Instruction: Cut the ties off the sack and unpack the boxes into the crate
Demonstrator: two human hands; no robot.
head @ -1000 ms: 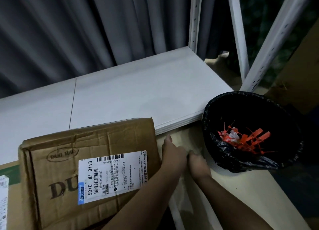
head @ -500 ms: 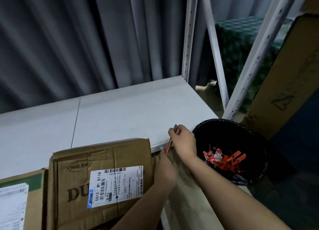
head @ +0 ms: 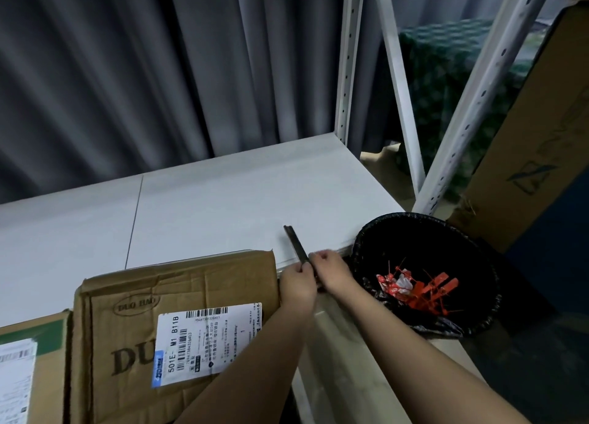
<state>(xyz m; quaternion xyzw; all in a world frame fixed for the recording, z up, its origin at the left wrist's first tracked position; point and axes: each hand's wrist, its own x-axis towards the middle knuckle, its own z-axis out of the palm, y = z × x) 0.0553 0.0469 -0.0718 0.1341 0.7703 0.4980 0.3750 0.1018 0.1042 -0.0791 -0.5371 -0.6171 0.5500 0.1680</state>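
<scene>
We see both hands meeting at the front edge of the white shelf [head: 223,207], just left of the black bin [head: 478,296]. The left hand [head: 298,285] and the right hand [head: 331,272] both have their fingers curled round the lower end of a dark, slim cutter [head: 296,244], whose upper part slants up and to the left over the shelf. Half a second ago only a short tip of the tool showed above the right hand, with a red part below it between the hands; now much more of the dark length stands clear and no red shows. The left hand has risen to touch the right, where before it sat lower, beside the box. A second ago both hands lay low against the pale surface in front of the shelf. The brown cardboard box [head: 178,328] with its white shipping label [head: 207,341] lies just left of the hands, and a second box [head: 32,376] shows at the left edge. Red cut ties [head: 420,288] lie in the bin. We cannot make out the sack or the crate.
</scene>
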